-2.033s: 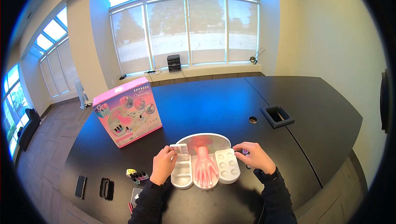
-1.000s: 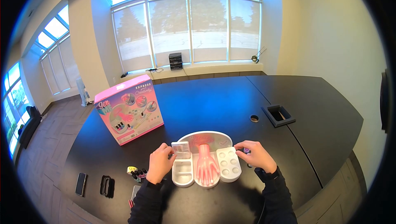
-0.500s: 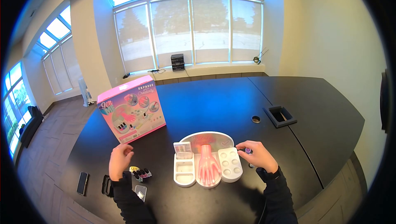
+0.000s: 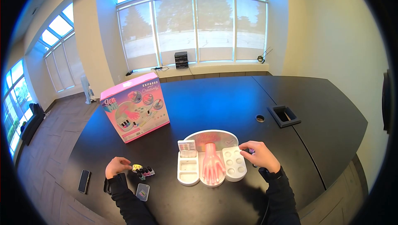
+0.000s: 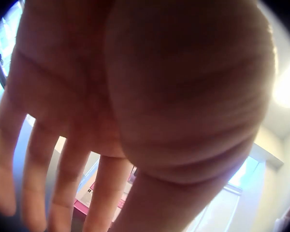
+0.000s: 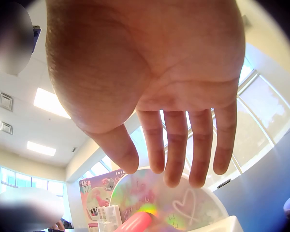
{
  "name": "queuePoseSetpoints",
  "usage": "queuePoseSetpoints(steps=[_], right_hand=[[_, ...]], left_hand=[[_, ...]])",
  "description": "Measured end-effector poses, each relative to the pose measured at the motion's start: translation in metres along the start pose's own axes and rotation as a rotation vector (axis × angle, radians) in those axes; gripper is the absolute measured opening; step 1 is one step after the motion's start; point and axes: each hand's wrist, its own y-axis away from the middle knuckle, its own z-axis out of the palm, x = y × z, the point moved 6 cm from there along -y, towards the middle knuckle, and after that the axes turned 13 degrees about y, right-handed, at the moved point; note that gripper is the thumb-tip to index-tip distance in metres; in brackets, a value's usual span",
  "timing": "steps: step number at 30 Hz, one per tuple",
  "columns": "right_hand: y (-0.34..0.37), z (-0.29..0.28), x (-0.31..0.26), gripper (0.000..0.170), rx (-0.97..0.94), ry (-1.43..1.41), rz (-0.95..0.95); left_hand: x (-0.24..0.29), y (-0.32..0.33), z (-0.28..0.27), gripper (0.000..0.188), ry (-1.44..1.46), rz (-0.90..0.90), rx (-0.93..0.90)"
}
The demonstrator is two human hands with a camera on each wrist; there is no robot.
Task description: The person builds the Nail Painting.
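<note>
**Open hands either side of a white tray set**

Closest to you, a small lidded clear box lies on the dark table, with a phone well off to its left. Just beyond the box, a cluster of dark-capped bottles sits beside a small yellow item, grouped perhaps so that you can reach them together.

Your left hand is beside that yellow item, its fingers apart and fairly straight; no grip shows, and whether a fingertip touches the item you cannot tell. Your right hand is open too, thumb away from the loosely extended fingers — nothing shows in its palm. Its fingertips are at the outer edge of the six-well block, though contact is unclear. A purple-capped bottle is partly hidden beneath them.

Between your hands stands the white tray set. The pink model hand rests in its middle bay, fingers toward you, which probably makes its nails easy to get at. A clear case is propped upright at the back of the left tray, seemingly for display, and the shiny backboard rises behind.

Farther off, the pink carton stands beyond the bottles; tall windows fill the background.
</note>
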Motion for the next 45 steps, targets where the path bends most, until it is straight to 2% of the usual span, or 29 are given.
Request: queuePoseSetpoints(steps=[2,11,15,19,21,24,26,27,29,30,32,38,45], right_hand=[[0.000,0.000,0.000,0.028,-0.001,-0.006,0.000],[0.000,-0.002,0.000,0.025,0.027,-0.006,0.021],[0.000,-0.002,0.001,0.026,0.027,-0.001,-0.007],[0.000,-0.002,0.002,0.028,0.011,0.002,0.003],[0.000,-0.003,0.003,0.028,0.008,0.011,0.009],[0.000,-0.005,0.003,0.028,0.007,0.019,0.011],[0.000,-0.004,0.003,0.028,0.007,0.019,0.010],[0.000,-0.003,0.004,0.028,0.005,0.017,0.009],[0.001,-0.003,0.003,0.028,0.002,0.016,0.008],[0.001,-0.003,0.002,0.028,0.003,0.015,0.012],[0.000,-0.004,0.001,0.028,0.006,0.016,0.011],[0.002,-0.008,0.000,0.027,0.023,0.007,0.010],[0.001,-0.010,0.001,0.026,0.041,0.012,-0.007]], left_hand=[[-0.007,-0.005,0.008,0.042,0.086,-0.040,-0.087],[-0.002,-0.009,0.016,0.049,0.132,0.031,-0.182],[-0.007,-0.013,0.020,0.047,0.081,-0.009,-0.218],[-0.024,-0.025,0.028,0.045,0.173,0.000,-0.255],[-0.016,-0.022,0.029,0.044,0.219,-0.005,-0.262],[-0.009,-0.016,0.025,0.043,0.185,-0.007,-0.193],[0.000,-0.015,0.021,0.039,0.149,0.112,-0.111],[0.004,-0.012,0.022,0.039,0.148,0.111,-0.112],[0.017,-0.005,0.015,0.036,0.082,0.100,0.004],[0.024,-0.001,0.014,0.036,0.083,0.099,0.005],[0.038,0.007,0.006,0.032,0.054,0.161,0.101],[0.071,0.024,-0.015,0.029,0.130,0.295,0.282],[0.119,0.041,-0.013,0.029,0.249,0.480,0.274]])
